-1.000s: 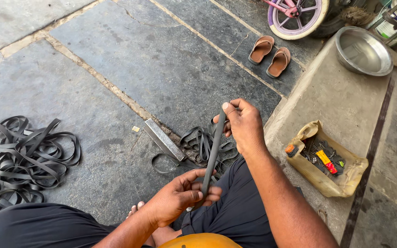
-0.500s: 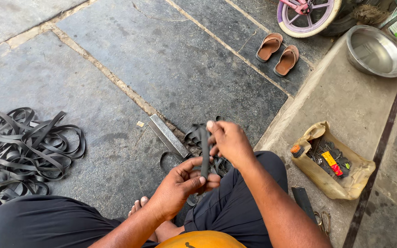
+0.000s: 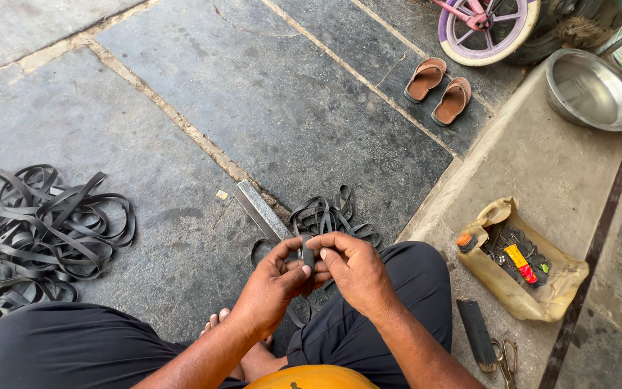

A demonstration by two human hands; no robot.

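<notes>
My left hand point(image 3: 271, 284) and my right hand point(image 3: 354, 268) meet in front of my knees, both pinching a short black rubber strip point(image 3: 308, 253) folded between the fingertips. Just beyond the hands a small tangle of black rubber strips point(image 3: 329, 216) lies on the stone floor. A flat grey metal file point(image 3: 262, 209) rests on the floor beside that tangle, left of it.
A big heap of black rubber bands point(image 3: 34, 230) lies at the left. On the raised ledge at the right sit a cut plastic tub of small tools point(image 3: 523, 259), a dark block point(image 3: 476, 333), scissors point(image 3: 505, 358) and a steel bowl point(image 3: 590, 89). Brown sandals point(image 3: 440, 90) and a small wheel point(image 3: 487, 21) are farther off.
My right hand has come down from holding the strip stretched upward. Both hands have drawn together and the strip is now bunched short between them.
</notes>
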